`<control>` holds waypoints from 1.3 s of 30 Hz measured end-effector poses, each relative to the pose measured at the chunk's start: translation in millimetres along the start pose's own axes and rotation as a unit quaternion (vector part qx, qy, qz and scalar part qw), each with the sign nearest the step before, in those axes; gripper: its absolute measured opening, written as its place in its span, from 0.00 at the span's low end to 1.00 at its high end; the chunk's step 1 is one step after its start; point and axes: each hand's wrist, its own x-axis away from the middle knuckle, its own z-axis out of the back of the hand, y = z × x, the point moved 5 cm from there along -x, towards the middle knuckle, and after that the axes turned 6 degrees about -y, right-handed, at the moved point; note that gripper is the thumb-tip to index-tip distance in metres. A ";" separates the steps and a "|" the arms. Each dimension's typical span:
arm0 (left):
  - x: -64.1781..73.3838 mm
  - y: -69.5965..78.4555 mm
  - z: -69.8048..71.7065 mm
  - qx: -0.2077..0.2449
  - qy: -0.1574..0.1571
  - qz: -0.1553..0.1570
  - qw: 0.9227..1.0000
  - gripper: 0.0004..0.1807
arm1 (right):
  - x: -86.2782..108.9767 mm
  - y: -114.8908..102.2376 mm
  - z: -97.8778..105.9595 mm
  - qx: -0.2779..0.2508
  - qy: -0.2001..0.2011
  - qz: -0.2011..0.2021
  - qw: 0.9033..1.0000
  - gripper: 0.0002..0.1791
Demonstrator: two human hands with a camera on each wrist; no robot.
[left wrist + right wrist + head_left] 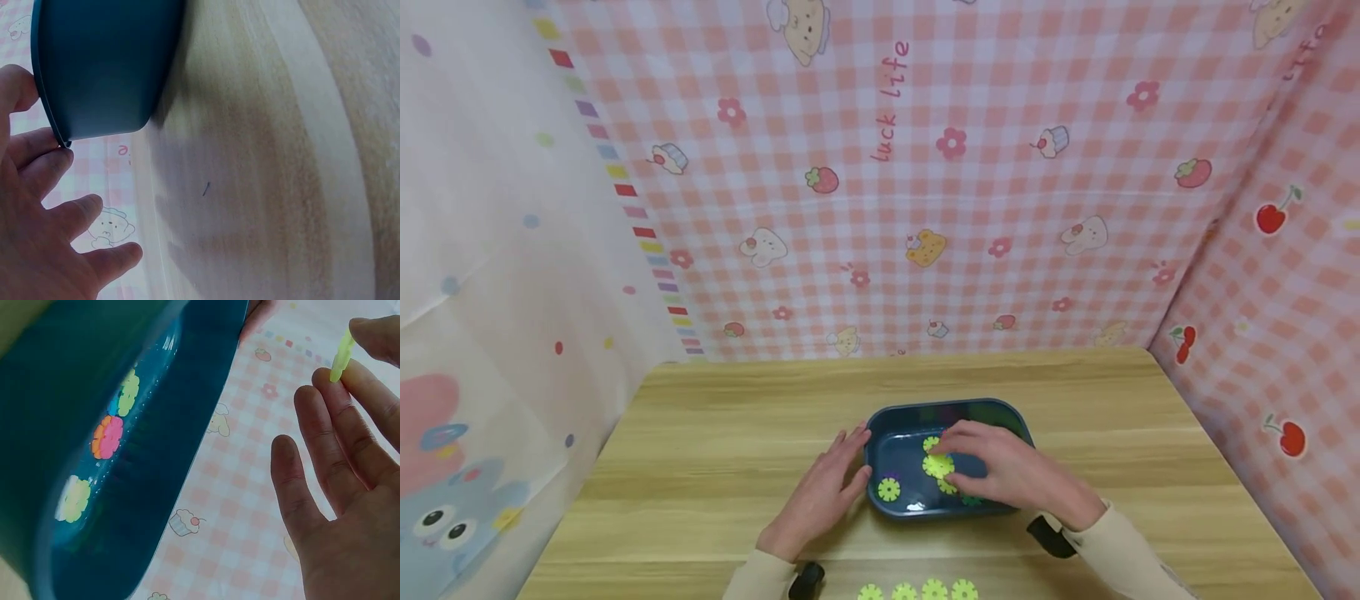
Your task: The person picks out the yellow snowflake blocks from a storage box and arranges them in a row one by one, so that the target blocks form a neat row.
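Note:
A dark blue rectangular tray (891, 510) holds several notched plastic discs, one of them a yellow-green snowflake disc (889, 489) near its left end. My right hand (1011, 467) is over the tray, pinching another yellow-green snowflake disc (342, 357) between thumb and fingertip. In the right wrist view its other fingers are spread out. At the tray's left end is my left hand (822, 487), its thumb and fingertips against the rim. The left wrist view shows the left hand's fingers (78, 215) spread beside the tray wall. In the right wrist view, a pink disc (111, 437) lies inside the tray.
A row of several yellow-green discs (934, 590) lies on the wooden table (715, 433) by the near edge of the head view. Pink checked cloth (880, 208) hangs behind the table, with more cloth on both sides.

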 end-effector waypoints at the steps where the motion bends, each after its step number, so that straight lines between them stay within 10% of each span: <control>1: 0.1 -0.5 0.2 -0.001 0.002 0.000 1.000 0.30 | 2.6 -0.6 -0.3 0.002 0.002 -0.003 1.000 0.15; 15: 2.9 1.1 0.4 0.003 0.013 -0.017 1.000 0.29 | 51.3 -7.8 -11.5 -0.024 0.023 0.000 0.999 0.16; 28: 2.5 0.3 0.9 0.001 0.007 -0.010 1.000 0.29 | 81.2 -4.3 -48.1 -0.147 -0.127 -0.110 0.975 0.21; 39: 1.9 0.4 1.4 0.000 0.003 -0.005 1.000 0.29 | 99.4 9.2 -60.7 -0.171 -0.146 -0.149 0.963 0.22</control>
